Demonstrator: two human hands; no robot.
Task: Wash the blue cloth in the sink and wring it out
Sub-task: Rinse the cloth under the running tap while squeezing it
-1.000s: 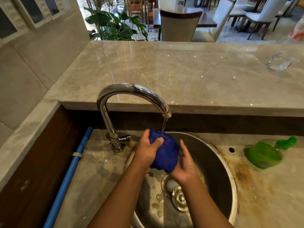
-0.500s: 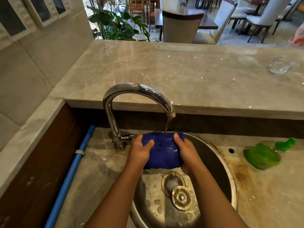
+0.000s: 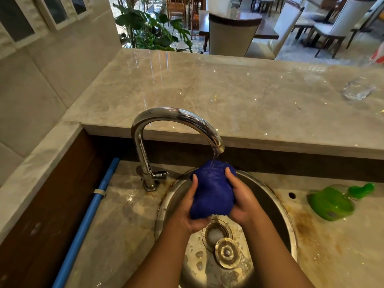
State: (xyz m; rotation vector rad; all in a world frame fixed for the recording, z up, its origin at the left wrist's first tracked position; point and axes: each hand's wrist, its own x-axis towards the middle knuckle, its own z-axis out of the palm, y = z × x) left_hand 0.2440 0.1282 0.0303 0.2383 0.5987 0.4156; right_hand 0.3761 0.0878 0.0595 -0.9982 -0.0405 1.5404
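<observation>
blue cloth (image 3: pixel 212 192) bunched into a wad and held above the bowl of the round steel sink (image 3: pixel 279 206), directly under the spout of the curved chrome faucet (image 3: pixel 176 119); a thin stream of water (image 3: pixel 214 160) falls onto the cloth's top. left hand (image 3: pixel 187 213) grips the cloth's left and lower side, thumb laid up along the fabric, the other fingers curled beneath it and mostly hidden. right hand (image 3: pixel 243 199) grips the right side, thumb pressed on the upper edge, palm wrapped against the wad. both forearms enter from the bottom edge. below the cloth, the open drain (image 3: pixel 215 235) with its round stopper (image 3: pixel 227 252) lying just beside it on the wet sink floor. on the stained counter right of the sink, a green bottle (image 3: pixel 330 202) lies on its side. a blue pipe (image 3: pixel 87 221) runs along the left wall. on the raised marble ledge (image 3: pixel 228 90) behind the faucet, far right, a clear glass (image 3: pixel 357 90), blurred. beyond the ledge, a leafy plant (image 3: pixel 149 28) and dining chairs (image 3: pixel 230 36).
</observation>
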